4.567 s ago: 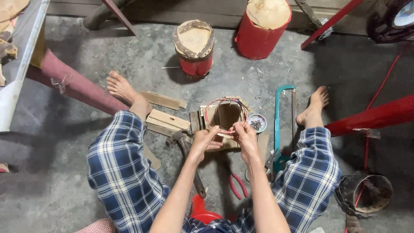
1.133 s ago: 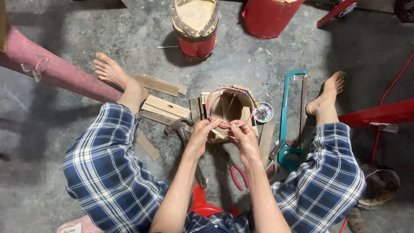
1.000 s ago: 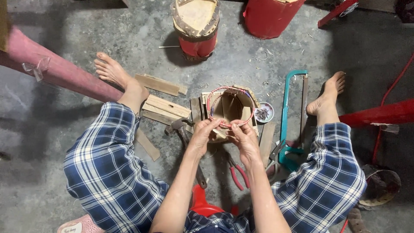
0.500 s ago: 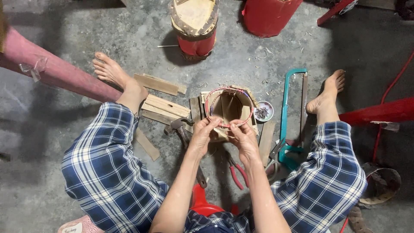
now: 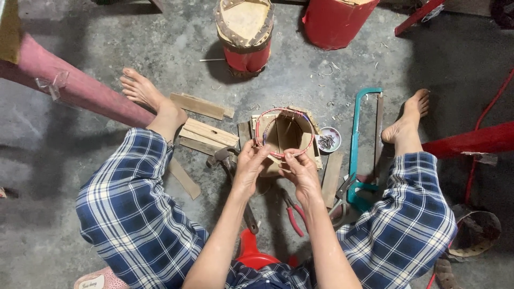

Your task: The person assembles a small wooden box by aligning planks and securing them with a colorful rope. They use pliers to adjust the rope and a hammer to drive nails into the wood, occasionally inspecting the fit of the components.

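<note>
While each hand, left hand (image 5: 250,165) and right hand (image 5: 300,168), pinches the red wire hoop (image 5: 284,131), pliers (image 5: 293,213) lie beside.

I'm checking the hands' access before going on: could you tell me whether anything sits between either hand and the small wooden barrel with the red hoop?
Nothing visible does. The left hand and the right hand both already touch the near rim of the small wooden barrel at its red hoop. The pliers and hammer lie on the floor, under and beside the forearms.
</note>
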